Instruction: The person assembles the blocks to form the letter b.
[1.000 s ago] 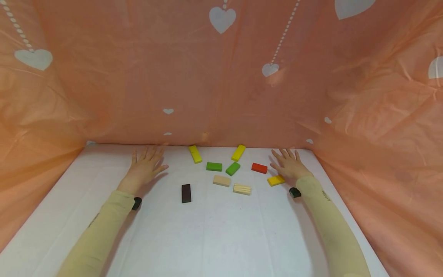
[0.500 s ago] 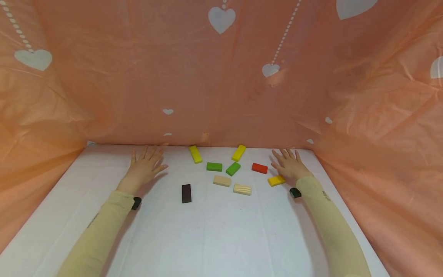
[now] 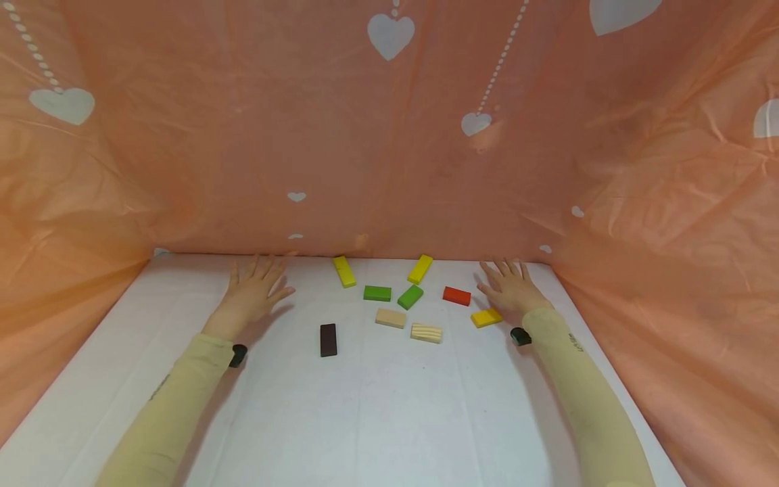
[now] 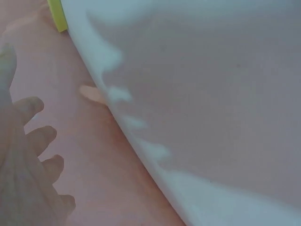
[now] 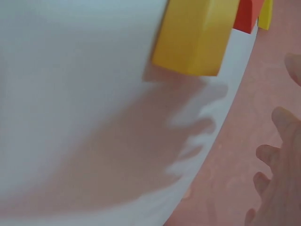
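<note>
My left hand [image 3: 246, 301] spreads its fingers over the far left of the white table and holds nothing. On the far right, my right hand [image 3: 514, 291] is spread likewise, just beside an orange-yellow block [image 3: 486, 318]. A red block [image 3: 456, 295] lies a little inward of that hand. In the middle are two green blocks [image 3: 377, 293], with two yellow blocks [image 3: 344, 271] behind them at the far edge. Closer to me lie a plain wood block [image 3: 390, 318] and a striped wood block [image 3: 426, 333]. A dark brown block [image 3: 328, 339] rests nearest the left hand's side.
A peach curtain [image 3: 365, 155] with white hearts hangs behind the table and along both sides. The white tabletop [image 3: 365, 419] stretches toward me between the two sleeved forearms. Both wrists carry a small black device [image 3: 520, 336].
The blocks lie as before. Both hands stay spread in nearly the same places, with only a very slight shift of the arms.
</note>
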Motion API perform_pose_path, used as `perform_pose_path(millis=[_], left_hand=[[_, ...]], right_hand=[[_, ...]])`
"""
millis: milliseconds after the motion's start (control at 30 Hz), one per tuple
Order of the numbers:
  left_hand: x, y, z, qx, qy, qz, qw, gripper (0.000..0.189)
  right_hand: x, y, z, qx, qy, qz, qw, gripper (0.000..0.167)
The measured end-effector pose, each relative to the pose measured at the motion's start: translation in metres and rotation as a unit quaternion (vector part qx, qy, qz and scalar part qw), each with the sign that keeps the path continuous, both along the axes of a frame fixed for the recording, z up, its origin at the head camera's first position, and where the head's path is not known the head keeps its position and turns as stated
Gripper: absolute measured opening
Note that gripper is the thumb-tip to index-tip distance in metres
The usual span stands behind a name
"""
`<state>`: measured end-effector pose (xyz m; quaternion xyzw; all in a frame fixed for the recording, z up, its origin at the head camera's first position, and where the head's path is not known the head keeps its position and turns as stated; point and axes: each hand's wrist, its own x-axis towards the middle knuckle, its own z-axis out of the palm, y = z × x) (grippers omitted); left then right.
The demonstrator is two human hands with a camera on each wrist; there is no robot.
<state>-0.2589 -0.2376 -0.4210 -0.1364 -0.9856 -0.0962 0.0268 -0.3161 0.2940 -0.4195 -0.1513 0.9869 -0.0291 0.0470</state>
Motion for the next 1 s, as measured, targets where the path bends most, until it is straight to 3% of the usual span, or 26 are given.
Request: perform_pose_path(millis=[167, 333, 467, 567, 667, 867, 1000], left_hand=[[0.000, 0.000, 0.003, 0.028, -0.003, -0.013, 0.9995, 0.074], [0.002, 0.002, 0.009, 0.065, 0.007, -0.031, 0.9974, 0.070], [0.001, 0.003, 0.013, 0.133, 0.003, -0.048, 0.9899, 0.066], [0.000, 0.001, 0.014, 0.183, -0.019, -0.058, 0.9812, 0.066], [-0.001, 0.000, 0.014, 0.228, -0.046, -0.068, 0.9702, 0.066], [-0.002, 0.000, 0.013, 0.278, -0.047, -0.104, 0.9539, 0.057], [-0.001, 0.002, 0.013, 0.300, -0.065, -0.098, 0.9466, 0.058]], right_hand=[[-0.003, 0.001, 0.001, -0.012, 0.002, 0.002, 0.9999, 0.070], [-0.012, 0.002, 0.005, -0.057, 0.008, 0.017, 0.9982, 0.068], [-0.015, 0.002, 0.010, -0.116, -0.001, 0.033, 0.9927, 0.066], [-0.015, 0.001, 0.012, -0.155, -0.020, 0.022, 0.9875, 0.067], [-0.015, -0.001, 0.013, -0.196, -0.040, 0.001, 0.9798, 0.068], [-0.013, -0.008, 0.020, -0.286, -0.063, -0.020, 0.9560, 0.072], [-0.011, -0.015, 0.026, -0.335, -0.077, -0.027, 0.9387, 0.074]])
